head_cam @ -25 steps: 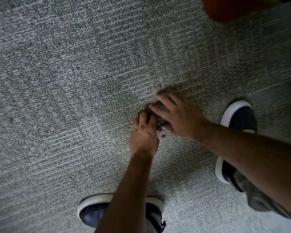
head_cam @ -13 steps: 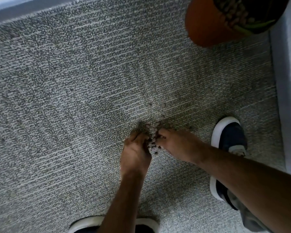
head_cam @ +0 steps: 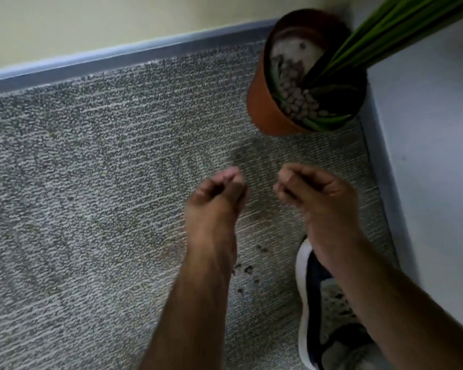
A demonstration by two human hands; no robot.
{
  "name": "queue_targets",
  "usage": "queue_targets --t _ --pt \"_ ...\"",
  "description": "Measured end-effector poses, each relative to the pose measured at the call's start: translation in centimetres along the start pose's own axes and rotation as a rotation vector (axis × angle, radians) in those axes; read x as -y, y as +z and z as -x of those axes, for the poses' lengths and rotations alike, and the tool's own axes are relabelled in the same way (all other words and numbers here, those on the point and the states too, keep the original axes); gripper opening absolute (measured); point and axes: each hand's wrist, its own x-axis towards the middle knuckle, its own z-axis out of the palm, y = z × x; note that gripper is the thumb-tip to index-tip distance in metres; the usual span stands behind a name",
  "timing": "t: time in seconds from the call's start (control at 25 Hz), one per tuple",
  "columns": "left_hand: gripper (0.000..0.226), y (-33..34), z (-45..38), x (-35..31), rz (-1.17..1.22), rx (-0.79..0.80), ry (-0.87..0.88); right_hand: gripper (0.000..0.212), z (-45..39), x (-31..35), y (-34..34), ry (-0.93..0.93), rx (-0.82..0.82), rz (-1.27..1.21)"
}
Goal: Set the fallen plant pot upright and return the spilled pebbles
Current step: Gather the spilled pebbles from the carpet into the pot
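An orange plant pot (head_cam: 262, 108) stands upright in the corner of the room, with pale pebbles (head_cam: 294, 97) and long green leaves (head_cam: 385, 30) in it. My left hand (head_cam: 214, 198) and my right hand (head_cam: 313, 190) hover above the grey carpet, a little in front of the pot. Both are curled into loose fists. What they hold is hidden by the fingers; a moment ago they were scooping pebbles. A few loose pebbles (head_cam: 247, 268) lie on the carpet beside my left forearm.
A grey baseboard (head_cam: 118, 60) and cream wall run along the far side. A pale wall (head_cam: 425, 156) closes off the right. My dark shoe with a white sole (head_cam: 321, 311) is planted under my right forearm. Grey carpet (head_cam: 78, 196) spreads to the left.
Both hands have closed over the pebble pile, lifted off the carpet and moved apart toward the pot. The view has tilted up, bringing the whole pot and the walls into sight.
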Motion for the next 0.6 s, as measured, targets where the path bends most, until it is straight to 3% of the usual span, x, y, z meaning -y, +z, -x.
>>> queue_targets --t 0.12,0.16,0.24,0.36,0.52,0.6 --pt "0.02 8.2 0.0 -1.9 0.013 0.124 0.09 0.004 -2.4 4.6 -1.1 0.025 -0.079 -0.21" --pt "0.019 10.7 -0.1 -2.5 -0.027 0.138 0.137 0.009 -3.4 5.9 -1.2 0.042 -0.099 -0.264" --pt "0.009 13.8 -0.5 -3.1 -0.246 0.115 0.187 0.015 -4.5 7.4 -0.9 0.092 -0.139 -0.344" --pt "0.019 15.5 -0.8 -3.2 -0.46 0.2 0.15 0.017 -5.2 8.5 -0.7 0.129 -0.156 -0.457" --pt "0.05 14.0 -0.6 -2.6 -0.58 0.352 0.317 0.02 -4.7 7.0 -1.0 -0.03 -0.153 -0.21" --pt "0.053 11.2 -0.4 -1.6 -0.58 0.305 0.55 0.017 -3.9 5.3 -1.2 -0.176 -0.168 -0.004"
